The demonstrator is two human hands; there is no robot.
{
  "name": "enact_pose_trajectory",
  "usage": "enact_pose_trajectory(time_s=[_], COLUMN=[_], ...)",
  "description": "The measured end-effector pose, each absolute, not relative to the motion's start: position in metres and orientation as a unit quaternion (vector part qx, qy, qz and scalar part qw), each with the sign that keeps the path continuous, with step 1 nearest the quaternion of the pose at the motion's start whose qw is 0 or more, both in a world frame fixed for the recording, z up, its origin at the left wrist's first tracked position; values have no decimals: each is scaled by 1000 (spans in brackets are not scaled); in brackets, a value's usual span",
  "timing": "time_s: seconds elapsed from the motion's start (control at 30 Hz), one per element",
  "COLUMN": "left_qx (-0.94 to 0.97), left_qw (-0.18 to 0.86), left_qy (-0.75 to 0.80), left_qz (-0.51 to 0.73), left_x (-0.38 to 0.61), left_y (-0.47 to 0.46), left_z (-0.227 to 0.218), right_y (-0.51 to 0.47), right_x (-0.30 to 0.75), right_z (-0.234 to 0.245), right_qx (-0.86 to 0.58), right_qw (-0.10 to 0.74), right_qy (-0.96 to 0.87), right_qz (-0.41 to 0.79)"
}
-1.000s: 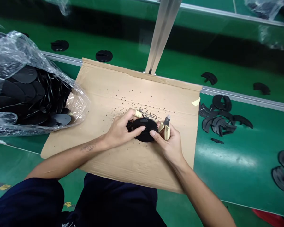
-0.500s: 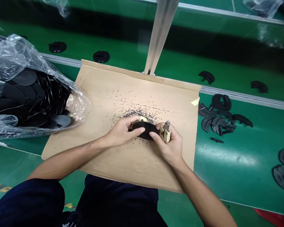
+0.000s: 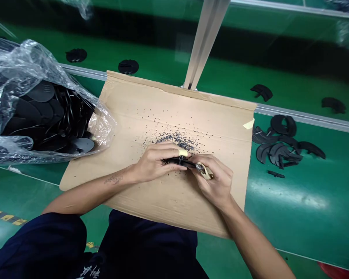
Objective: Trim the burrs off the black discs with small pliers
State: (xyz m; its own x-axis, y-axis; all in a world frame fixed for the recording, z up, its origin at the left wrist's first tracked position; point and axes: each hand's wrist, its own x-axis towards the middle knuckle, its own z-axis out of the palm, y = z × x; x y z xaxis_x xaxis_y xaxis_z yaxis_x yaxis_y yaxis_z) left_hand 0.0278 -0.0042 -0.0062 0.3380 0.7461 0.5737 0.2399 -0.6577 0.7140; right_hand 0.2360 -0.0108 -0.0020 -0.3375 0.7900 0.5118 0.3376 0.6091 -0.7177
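Observation:
Over the cardboard sheet (image 3: 151,201), my left hand (image 3: 151,162) pinches a black plastic disc (image 3: 178,161) between thumb and fingers. The disc is seen nearly edge-on. Pale yellow tape wraps one fingertip of that hand. My right hand (image 3: 216,176) is closed round a pair of cutting pliers (image 3: 206,171) with pale yellow handles. The pliers' head points left, at the disc's right edge; whether the jaws touch it is hard to tell. Small black scraps (image 3: 177,140) lie scattered on the cardboard beyond my hands.
At the left, a clear plastic bag (image 3: 103,124) holds many black discs (image 3: 36,112). Black curved pieces (image 3: 279,151) are heaped on the green table (image 3: 293,217) at the right. A metal post (image 3: 206,42) rises behind the cardboard. More black parts (image 3: 128,66) lie beyond the rail.
The disc has tilted from showing its flat face to nearly edge-on. The pliers have turned in my right hand, their head swinging from pointing up to pointing left at the disc.

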Motion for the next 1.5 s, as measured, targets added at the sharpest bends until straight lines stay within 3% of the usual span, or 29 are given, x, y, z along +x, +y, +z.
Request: enact_pose_trajectory(time_s=[0.4,1.0,1.5], left_qx=[787,787,777], left_qw=[197,188,250], left_qy=[308,312,317], left_qz=[498,497,483], left_x=[27,26,29], left_y=[-6,-11,-11], left_z=[-3,-1,-1], right_y=[-12,-13,-11], right_x=[235,237,232], right_z=[-1,4,4], right_qx=[-350,-344,-384], right_qw=[439,434,440], right_qy=[-777,-762,-725], right_qz=[285,335,366])
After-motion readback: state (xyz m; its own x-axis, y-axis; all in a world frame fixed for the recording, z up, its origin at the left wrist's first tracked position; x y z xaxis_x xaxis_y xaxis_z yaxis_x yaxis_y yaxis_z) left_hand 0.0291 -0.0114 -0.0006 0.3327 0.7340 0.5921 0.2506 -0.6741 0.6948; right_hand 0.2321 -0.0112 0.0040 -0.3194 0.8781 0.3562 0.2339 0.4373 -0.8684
